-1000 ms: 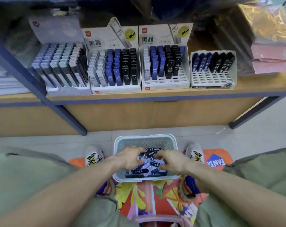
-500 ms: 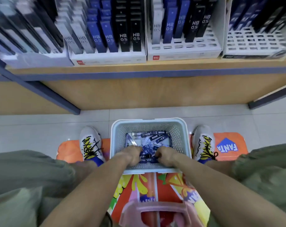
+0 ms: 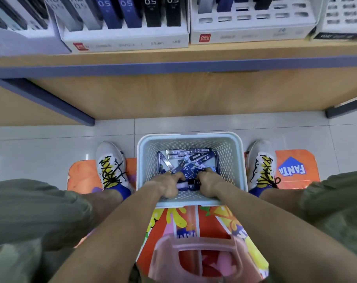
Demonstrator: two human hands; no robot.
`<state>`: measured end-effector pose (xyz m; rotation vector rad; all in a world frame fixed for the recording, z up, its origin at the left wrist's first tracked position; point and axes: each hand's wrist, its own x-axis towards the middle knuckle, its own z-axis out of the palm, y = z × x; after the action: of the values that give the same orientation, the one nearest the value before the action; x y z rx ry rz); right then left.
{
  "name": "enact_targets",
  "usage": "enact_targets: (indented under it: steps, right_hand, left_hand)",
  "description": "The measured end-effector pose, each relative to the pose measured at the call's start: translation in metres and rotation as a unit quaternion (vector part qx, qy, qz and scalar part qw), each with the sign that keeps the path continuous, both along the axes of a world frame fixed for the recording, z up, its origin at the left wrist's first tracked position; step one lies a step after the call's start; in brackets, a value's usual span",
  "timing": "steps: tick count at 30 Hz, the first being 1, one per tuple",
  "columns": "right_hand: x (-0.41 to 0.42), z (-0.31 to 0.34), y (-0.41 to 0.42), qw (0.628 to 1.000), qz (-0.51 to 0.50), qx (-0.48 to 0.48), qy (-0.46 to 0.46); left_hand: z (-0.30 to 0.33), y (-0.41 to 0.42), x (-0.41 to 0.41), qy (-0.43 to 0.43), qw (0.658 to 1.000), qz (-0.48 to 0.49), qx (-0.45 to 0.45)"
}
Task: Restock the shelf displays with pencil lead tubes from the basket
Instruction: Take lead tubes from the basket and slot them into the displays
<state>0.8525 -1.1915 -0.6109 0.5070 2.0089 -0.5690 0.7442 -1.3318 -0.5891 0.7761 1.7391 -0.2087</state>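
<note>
Pale basket [image 3: 190,139] on floor between two sneakers. Both hands inside near wall: left hand [image 3: 167,185] and right hand [image 3: 209,183], fingers curled around pencil lead tubes [image 3: 186,185]. More tubes loose behind. Shelf displays [image 3: 124,40] above.

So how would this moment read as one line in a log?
stage: picking stock | left hand: gripping tubes | right hand: gripping tubes | pencil lead tubes: loose in basket | shelf displays: not yet reached

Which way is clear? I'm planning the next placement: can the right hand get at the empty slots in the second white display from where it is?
Probably yes. The right hand is down in the basket among the tubes; nothing lies between it and the display's empty slots above, though it must lift over the shelf edge.
</note>
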Motion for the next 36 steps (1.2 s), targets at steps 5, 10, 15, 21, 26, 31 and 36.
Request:
enact_targets:
  steps: [5, 10, 15, 21, 26, 31, 36]
  right_hand:
    - [0.0, 0.002, 0.004, 1.0, -0.013, 0.004, -0.016]
    - [0.006, -0.001, 0.006, 0.999, 0.004, -0.003, -0.036]
    - [0.004, 0.002, 0.013, 0.999, -0.016, -0.033, -0.027]
    - [0.001, 0.005, 0.016, 0.998, -0.02, -0.051, -0.03]
    - [0.0, 0.007, 0.011, 0.997, -0.022, -0.062, -0.037]
    - [-0.002, 0.006, 0.012, 0.996, -0.03, -0.079, -0.04]
    - [-0.001, 0.006, 0.014, 0.993, -0.06, -0.1, -0.026]
  left_hand:
    - [0.0, -0.001, 0.001, 0.002, 1.0, 0.023, 0.013]
    - [-0.002, -0.002, 0.004, -0.003, 1.0, 0.008, 0.018]
    - [-0.004, -0.004, 0.007, -0.022, 0.999, 0.015, 0.024]
    - [-0.004, -0.002, 0.008, -0.035, 0.999, 0.005, 0.016]
    - [-0.004, -0.001, 0.011, -0.008, 0.999, -0.035, 0.014]
    - [-0.003, -0.001, 0.015, 0.005, 1.0, -0.019, 0.012]
    - [0.002, -0.002, 0.009, -0.018, 0.999, 0.041, 0.004]
